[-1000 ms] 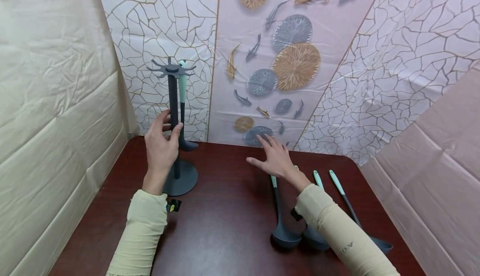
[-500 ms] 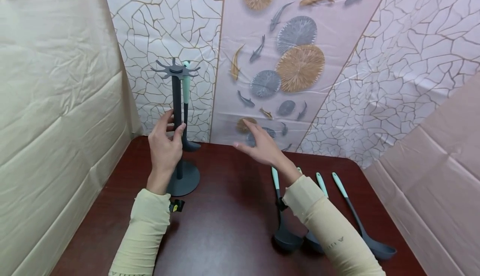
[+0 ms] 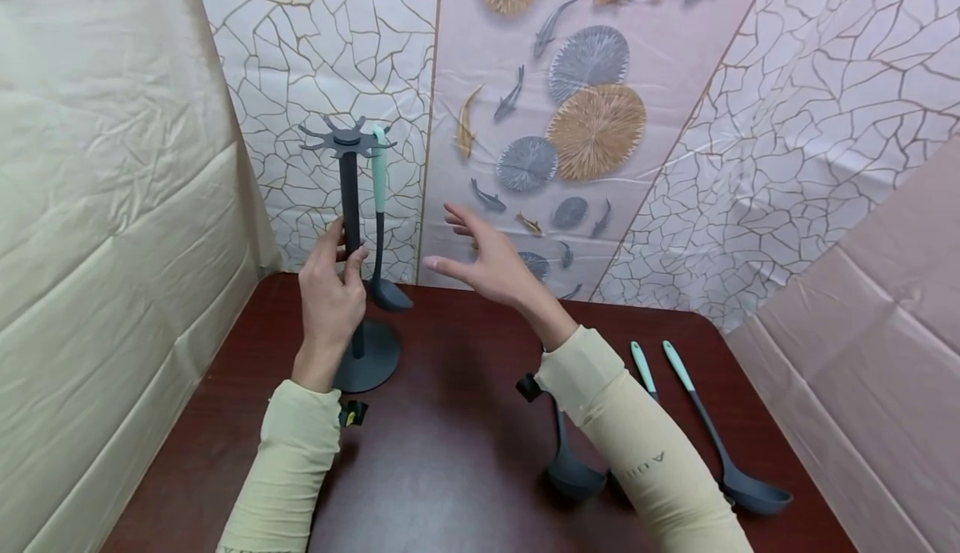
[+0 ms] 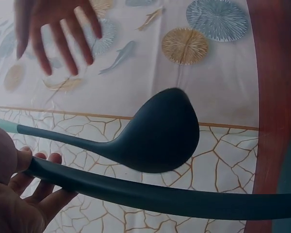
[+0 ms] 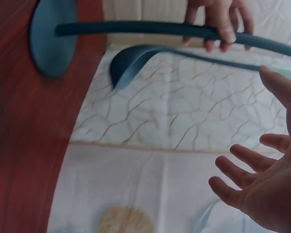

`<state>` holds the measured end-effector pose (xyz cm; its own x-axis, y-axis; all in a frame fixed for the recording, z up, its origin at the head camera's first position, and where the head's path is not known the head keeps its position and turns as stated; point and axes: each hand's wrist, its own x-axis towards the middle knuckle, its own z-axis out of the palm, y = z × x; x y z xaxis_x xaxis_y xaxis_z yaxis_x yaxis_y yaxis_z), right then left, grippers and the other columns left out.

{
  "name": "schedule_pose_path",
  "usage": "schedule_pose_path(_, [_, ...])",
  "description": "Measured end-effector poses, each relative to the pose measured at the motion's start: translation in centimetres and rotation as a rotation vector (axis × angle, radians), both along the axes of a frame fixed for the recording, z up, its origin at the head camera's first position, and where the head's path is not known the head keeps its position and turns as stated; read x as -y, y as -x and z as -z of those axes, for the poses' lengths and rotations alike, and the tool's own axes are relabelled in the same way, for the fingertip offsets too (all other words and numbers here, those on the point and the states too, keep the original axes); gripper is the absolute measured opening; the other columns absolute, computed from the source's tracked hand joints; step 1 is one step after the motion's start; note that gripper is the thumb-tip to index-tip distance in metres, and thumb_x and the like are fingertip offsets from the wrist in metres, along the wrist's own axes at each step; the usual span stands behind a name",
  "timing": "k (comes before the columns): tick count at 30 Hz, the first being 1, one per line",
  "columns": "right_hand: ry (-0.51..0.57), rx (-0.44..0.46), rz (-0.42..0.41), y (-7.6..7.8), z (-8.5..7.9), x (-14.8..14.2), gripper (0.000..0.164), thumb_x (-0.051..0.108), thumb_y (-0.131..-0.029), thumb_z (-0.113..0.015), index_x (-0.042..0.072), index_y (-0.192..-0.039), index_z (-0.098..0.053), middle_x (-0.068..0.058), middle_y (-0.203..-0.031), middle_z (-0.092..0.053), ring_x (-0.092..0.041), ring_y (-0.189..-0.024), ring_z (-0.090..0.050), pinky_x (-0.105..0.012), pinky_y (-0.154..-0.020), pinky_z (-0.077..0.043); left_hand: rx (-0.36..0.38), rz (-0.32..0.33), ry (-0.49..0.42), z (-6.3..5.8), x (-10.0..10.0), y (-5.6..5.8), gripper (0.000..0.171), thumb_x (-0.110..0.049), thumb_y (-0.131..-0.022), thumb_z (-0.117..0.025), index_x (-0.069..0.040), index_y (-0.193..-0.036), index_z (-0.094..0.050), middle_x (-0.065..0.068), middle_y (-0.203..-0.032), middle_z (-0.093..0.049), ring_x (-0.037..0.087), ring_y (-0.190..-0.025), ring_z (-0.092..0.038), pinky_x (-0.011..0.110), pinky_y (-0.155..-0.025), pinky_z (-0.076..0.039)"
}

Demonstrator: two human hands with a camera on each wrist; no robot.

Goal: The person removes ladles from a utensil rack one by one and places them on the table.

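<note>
A dark utensil stand (image 3: 349, 194) with a round base and a ring of hooks on top stands upright at the table's back left. Partway up its pole, my left hand (image 3: 330, 303) grips it between thumb and fingers. From a hook on the right side hangs a dark ladle (image 3: 379, 244) with a mint-green handle, its bowl (image 4: 160, 131) off the table. My right hand (image 3: 491, 265) is in the air to the right of that ladle, holding nothing. Its fingers are spread and apart from the ladle, as the right wrist view also shows.
On the right of the dark red table (image 3: 442, 453) lie a ladle (image 3: 573, 476), partly under the right forearm, and another ladle (image 3: 756, 490) farther right. A green handle (image 3: 641, 365) shows between them. Patterned cloth (image 3: 517, 194) hangs behind the table.
My right hand has moved left and up, nearer the stand. The hanging ladle has shifted right, away from the pole, and its bowl has turned. My left hand keeps its grip on the pole.
</note>
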<state>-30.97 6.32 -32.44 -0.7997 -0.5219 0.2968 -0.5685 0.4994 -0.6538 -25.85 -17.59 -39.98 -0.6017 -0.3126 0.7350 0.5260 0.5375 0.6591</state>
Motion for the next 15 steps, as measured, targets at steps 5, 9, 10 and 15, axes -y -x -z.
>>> schedule_pose_path(5, [0.145, 0.024, -0.070, -0.3, -1.5, 1.9, 0.078, 0.043, -0.098, -0.077, 0.025, -0.164, -0.040, -0.004, -0.156, -0.055, -0.021, -0.140, -0.055, -0.045, -0.115, -0.044, -0.010, 0.012, 0.014, -0.1, 0.2, 0.0, 0.047, -0.003, -0.104, -0.064, -0.003, -0.151, -0.056, 0.022, -0.117, -0.070, 0.037, -0.103, -0.072, 0.055, -0.089, -0.058])
schedule_pose_path(9, [0.234, 0.040, -0.115, -0.6, -2.6, 3.3, 0.074, 0.038, -0.099, -0.077, 0.023, -0.163, -0.043, -0.005, -0.153, -0.057, -0.024, -0.135, -0.059, -0.045, -0.112, -0.048, -0.016, 0.013, 0.015, -0.2, 0.3, 0.0, 0.048, -0.001, -0.105, -0.062, -0.006, -0.152, -0.055, 0.023, -0.117, -0.069, 0.034, -0.103, -0.073, 0.054, -0.090, -0.059])
schedule_pose_path(10, [0.253, 0.044, -0.123, -0.7, -2.8, 3.7, 0.073, 0.037, -0.099, -0.077, 0.022, -0.163, -0.043, -0.006, -0.153, -0.057, -0.024, -0.135, -0.059, -0.045, -0.111, -0.049, -0.017, 0.011, 0.015, -0.2, 0.3, 0.0, 0.048, 0.000, -0.105, -0.062, -0.006, -0.152, -0.055, 0.023, -0.117, -0.069, 0.034, -0.103, -0.074, 0.054, -0.090, -0.059])
schedule_pose_path(15, [0.303, 0.035, -0.140, -0.8, -3.8, 5.1, 0.070, 0.033, -0.099, -0.077, 0.022, -0.161, -0.046, -0.001, -0.149, -0.060, -0.023, -0.131, -0.062, -0.042, -0.106, -0.052, -0.024, 0.000, 0.013, -0.2, 0.1, 0.2, 0.050, 0.004, -0.103, -0.063, -0.006, -0.152, -0.055, 0.023, -0.118, -0.069, 0.034, -0.104, -0.074, 0.054, -0.088, -0.060])
